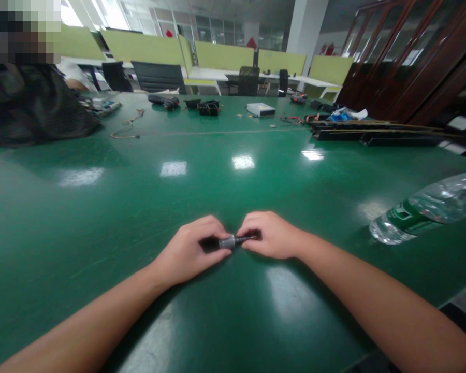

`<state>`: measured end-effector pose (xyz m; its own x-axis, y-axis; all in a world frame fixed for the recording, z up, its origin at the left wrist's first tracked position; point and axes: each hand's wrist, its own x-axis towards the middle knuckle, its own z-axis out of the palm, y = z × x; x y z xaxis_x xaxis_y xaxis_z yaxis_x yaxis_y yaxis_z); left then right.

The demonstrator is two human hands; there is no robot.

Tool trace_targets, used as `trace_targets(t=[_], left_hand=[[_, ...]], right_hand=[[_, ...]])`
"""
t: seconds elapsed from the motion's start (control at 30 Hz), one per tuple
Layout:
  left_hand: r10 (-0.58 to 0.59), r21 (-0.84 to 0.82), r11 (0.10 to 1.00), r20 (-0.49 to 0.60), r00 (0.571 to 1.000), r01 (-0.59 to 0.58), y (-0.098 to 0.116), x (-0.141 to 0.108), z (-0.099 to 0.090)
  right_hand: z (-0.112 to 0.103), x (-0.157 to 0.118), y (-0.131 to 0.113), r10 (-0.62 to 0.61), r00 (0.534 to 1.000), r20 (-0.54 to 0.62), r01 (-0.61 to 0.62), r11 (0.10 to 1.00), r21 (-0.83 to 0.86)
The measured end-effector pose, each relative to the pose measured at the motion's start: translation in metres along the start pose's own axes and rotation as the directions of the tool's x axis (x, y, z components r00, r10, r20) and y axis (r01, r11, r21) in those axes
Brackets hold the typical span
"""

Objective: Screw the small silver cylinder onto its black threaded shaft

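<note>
Just above the green tabletop (pixel 202 186), near its front middle, I hold a small silver-and-black cylindrical piece (pixel 227 242) lying sideways between my hands. My left hand (pixel 196 246) pinches its thicker silver part between thumb and fingers. From that part a thin, dark, rod-like end (pixel 242 239) points right, and my right hand (pixel 270 235) is closed around it with thumb and fingertips. The piece is small and blurred, so its exact kind cannot be made out. Fingers hide part of both ends.
A clear plastic bottle (pixel 415 215) with a green label lies on its side at the right. Dark metal strips (pixel 373 132), a white box (pixel 260 109), black parts (pixel 208 107) and a cable (pixel 126 128) lie along the far side. A person in dark clothing (pixel 34 103) is at the far left.
</note>
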<state>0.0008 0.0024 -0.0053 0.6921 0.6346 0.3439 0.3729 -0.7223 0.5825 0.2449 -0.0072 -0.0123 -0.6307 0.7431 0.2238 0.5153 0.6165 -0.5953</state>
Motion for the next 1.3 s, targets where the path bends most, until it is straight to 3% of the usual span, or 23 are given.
trace_targets(t=[1.3], left_hand=[[-0.010,0.001,1.000,-0.001,1.000,0.010,0.001,0.000,-0.001]], right_hand=[[-0.016,-0.006,0.001,0.072,0.994,0.084,-0.071,0.997,-0.024]])
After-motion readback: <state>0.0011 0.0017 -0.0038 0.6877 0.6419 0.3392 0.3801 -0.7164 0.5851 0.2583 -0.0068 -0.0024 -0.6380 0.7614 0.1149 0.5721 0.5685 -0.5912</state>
